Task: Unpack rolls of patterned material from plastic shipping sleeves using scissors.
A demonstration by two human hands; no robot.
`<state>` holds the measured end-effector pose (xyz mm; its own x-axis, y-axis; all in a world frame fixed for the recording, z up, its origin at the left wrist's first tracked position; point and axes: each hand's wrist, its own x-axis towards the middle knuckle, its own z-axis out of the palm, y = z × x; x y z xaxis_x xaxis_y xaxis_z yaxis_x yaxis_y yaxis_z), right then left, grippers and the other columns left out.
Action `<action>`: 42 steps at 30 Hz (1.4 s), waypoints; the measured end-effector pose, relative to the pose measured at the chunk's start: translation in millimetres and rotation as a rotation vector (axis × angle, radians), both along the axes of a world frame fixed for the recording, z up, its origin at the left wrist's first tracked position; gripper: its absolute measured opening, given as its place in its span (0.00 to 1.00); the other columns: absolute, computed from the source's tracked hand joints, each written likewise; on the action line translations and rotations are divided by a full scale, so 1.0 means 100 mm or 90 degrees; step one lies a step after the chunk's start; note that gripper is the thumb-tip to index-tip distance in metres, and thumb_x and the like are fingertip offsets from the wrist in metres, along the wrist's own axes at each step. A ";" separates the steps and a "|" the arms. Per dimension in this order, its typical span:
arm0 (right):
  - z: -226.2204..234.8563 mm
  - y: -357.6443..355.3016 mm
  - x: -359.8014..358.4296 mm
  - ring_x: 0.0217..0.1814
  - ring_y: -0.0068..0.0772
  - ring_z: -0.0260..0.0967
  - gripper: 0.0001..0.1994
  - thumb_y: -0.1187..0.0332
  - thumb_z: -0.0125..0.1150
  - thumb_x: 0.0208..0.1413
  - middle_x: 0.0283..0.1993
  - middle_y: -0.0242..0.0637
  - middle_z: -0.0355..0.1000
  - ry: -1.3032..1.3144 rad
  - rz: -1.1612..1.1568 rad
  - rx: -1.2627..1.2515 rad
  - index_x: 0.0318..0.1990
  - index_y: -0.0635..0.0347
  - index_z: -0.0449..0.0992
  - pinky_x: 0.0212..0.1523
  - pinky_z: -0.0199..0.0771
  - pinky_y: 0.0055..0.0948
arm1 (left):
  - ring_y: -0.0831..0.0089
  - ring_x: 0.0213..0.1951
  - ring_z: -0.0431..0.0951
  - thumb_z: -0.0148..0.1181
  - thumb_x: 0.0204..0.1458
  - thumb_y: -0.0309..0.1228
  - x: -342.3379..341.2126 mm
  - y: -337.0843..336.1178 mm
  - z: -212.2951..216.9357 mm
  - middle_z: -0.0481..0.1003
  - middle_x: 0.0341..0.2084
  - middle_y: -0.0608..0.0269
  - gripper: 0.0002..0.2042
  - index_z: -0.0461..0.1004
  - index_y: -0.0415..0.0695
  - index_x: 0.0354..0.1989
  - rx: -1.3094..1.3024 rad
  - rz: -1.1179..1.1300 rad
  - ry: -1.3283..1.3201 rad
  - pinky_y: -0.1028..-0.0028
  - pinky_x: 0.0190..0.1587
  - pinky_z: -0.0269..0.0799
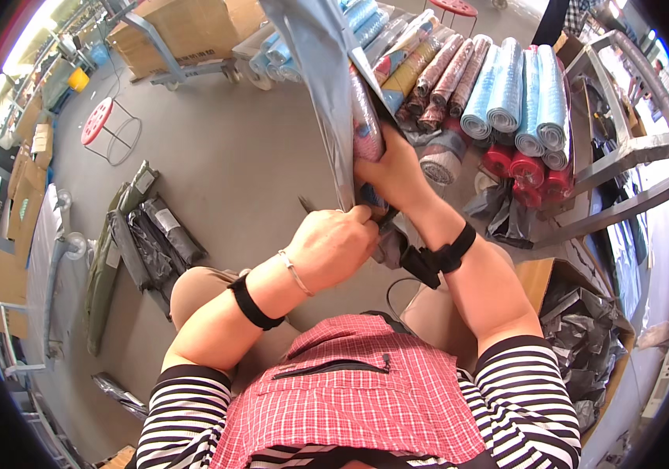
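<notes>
grey plastic sleeve (pixel 317 70) | long, gaping, raised | patterned roll (pixel 365 129) | showing in its opening

1. Packing workshop, stock area in the same room
2. Stock: light-blue rolls (pixel 505 86), brown patterned rolls (pixel 452 74) and red rolls (pixel 526 169) piled together, several of each
3. Packing: multicoloured roll (pixel 365 129) partly covered by a grey plastic wrapper (pixel 319 70); open carton (pixel 536 283) stuffed with crumpled dark plastic (pixel 584 336) at right
4. Dark wrapped bundles (pixel 172 233) lying straight on grey floor (pixel 248 148)
5. Handling gear: wheeled metal trolley (pixel 197 76) with big cardboard box (pixel 186 35), heavy metal frame (pixel 647 152) at right
6. Red-topped stool (pixel 97 120) and plaid apron (pixel 358 399): work seating, workwear
7. More cartons (pixel 33 168) along left rim; view badly bent there, so can't tell if shelved or stacked
</notes>
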<state>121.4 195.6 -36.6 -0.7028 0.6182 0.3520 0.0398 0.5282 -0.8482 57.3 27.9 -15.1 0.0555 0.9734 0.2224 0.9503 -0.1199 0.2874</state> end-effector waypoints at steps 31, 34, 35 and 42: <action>-0.08 0.24 -0.06 0.29 0.24 0.71 0.18 0.74 0.62 0.54 0.34 0.35 0.73 0.266 -0.044 -0.479 0.52 0.69 0.68 0.32 0.71 0.23 | 0.60 0.31 0.79 0.58 0.53 0.31 -0.02 -0.09 -0.43 0.74 0.38 0.58 0.10 0.72 0.43 0.42 -0.130 0.039 0.108 0.66 0.33 0.77; -0.15 0.27 -0.09 0.37 0.39 0.76 0.27 0.70 0.66 0.47 0.39 0.50 0.76 0.227 -0.137 -0.267 0.54 0.74 0.65 0.41 0.75 0.34 | 0.60 0.32 0.79 0.59 0.54 0.32 -0.09 -0.10 -0.43 0.74 0.44 0.56 0.14 0.72 0.43 0.48 -0.049 0.073 0.042 0.66 0.35 0.76; -0.17 0.27 -0.06 0.46 0.50 0.75 0.32 0.66 0.65 0.44 0.43 0.57 0.75 0.160 -0.150 -0.226 0.56 0.75 0.64 0.51 0.72 0.36 | 0.61 0.31 0.79 0.60 0.53 0.33 -0.08 -0.08 -0.41 0.73 0.45 0.56 0.16 0.71 0.43 0.50 0.052 0.073 0.016 0.66 0.35 0.76; -0.26 -0.11 -0.06 0.55 0.51 0.72 0.30 0.68 0.60 0.49 0.51 0.55 0.73 0.091 -0.132 -0.021 0.60 0.68 0.64 0.56 0.69 0.36 | 0.51 0.44 0.76 0.68 0.49 0.41 -0.19 0.12 -0.03 0.71 0.45 0.50 0.27 0.65 0.38 0.51 0.236 0.261 -0.149 0.62 0.42 0.75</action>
